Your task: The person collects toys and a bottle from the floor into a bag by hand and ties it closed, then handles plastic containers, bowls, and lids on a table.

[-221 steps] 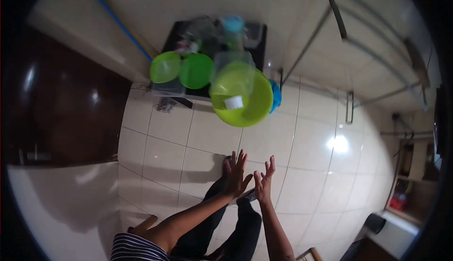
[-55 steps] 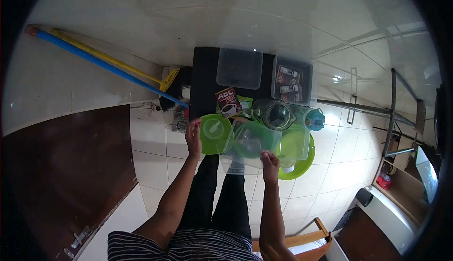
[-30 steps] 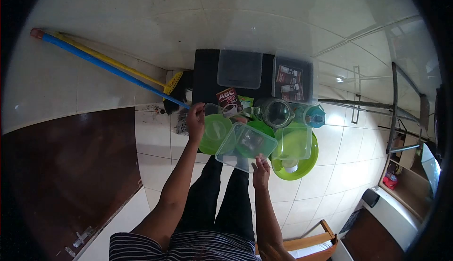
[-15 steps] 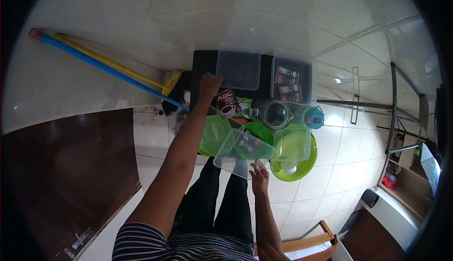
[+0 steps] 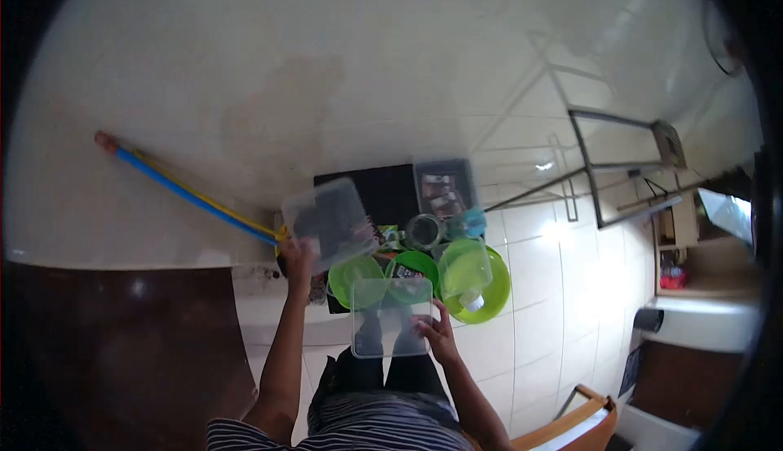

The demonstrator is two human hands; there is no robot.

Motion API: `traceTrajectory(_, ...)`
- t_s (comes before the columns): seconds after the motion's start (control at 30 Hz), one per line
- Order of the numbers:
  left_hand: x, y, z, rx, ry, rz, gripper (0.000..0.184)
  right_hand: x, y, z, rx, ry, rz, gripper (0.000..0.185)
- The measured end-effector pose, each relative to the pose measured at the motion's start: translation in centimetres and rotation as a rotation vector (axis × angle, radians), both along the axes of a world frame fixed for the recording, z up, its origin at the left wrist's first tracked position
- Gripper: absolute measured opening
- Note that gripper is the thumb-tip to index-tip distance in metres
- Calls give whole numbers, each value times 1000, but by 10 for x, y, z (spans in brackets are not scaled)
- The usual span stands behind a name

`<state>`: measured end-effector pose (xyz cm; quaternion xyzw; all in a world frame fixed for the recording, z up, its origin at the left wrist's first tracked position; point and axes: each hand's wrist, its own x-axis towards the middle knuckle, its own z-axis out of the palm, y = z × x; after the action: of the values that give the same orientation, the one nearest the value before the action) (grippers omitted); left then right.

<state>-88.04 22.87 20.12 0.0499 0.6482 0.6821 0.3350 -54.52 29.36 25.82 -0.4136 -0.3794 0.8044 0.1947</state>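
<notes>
A clear rectangular container or lid (image 5: 330, 221) is tilted in the air over the black table, its lower left edge gripped by my left hand (image 5: 297, 257). My right hand (image 5: 436, 333) holds a second clear container (image 5: 391, 320) by its right side, low in front of my legs. Beyond it stand a light green bowl (image 5: 356, 281) and a darker green bowl (image 5: 412, 271) with small packets in it. A glass jug (image 5: 423, 232) and a blue-topped bottle (image 5: 467, 223) are behind them. The coffee packet is mostly hidden behind the lifted container.
At the right of the bowls is a yellow-green basin (image 5: 496, 288) with a clear container over it. A clear box with packets (image 5: 442, 192) sits on the black table (image 5: 383, 192). Blue and yellow broom handles (image 5: 192, 197) lean at left; a metal rack (image 5: 594, 170) stands at right.
My left hand has lifted the clear container off the table's back and brought it left and nearer. My right hand has drawn its container toward my body. The view has tilted upward.
</notes>
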Motion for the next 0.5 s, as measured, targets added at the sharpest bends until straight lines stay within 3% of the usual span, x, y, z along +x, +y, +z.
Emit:
traceTrajectory(0.13,51,-35,79,-67,-22,-88,58,-19,12,53,169,101,-87,54)
traceTrajectory(0.2,78,-43,111,-35,3,-249,61,-32,19,75,236,89,-111,51)
traceTrajectory(0.3,106,-38,115,148,170,-229,69,-45,23,83,294,19,-148,42)
traceTrajectory(0.37,116,-42,109,125,52,-232,71,-54,21,89,517,-164,-313,32)
traceTrajectory(0.5,120,-27,126,160,-75,-389,69,-47,25,119,465,-21,-346,34)
